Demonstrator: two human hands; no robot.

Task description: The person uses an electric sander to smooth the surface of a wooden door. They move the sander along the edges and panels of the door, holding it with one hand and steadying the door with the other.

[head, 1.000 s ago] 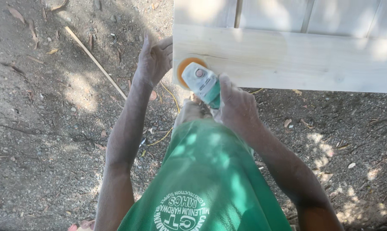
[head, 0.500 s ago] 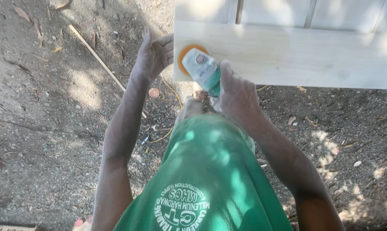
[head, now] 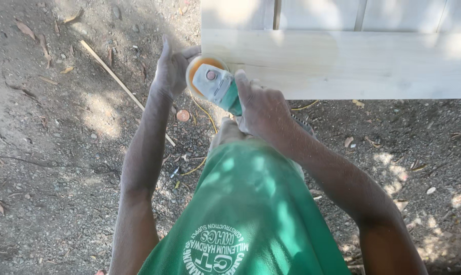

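The angle grinder (head: pixel 215 84) has edged slightly left along the pale plank (head: pixel 352 63), right hand (head: pixel 263 109) gripping it, left hand (head: pixel 172 69) steadying the plank's end, most of the board unsanded.

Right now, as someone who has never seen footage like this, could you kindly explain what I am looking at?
A camera on the person's head looks down past a green shirt at two bare hands. The right hand has its grip on a small power sander with an orange disc, set at the corner of a pale wooden board. The left hand rests at the board's end beside the disc. Below lies bare dirt ground with a thin stick and dry leaves.
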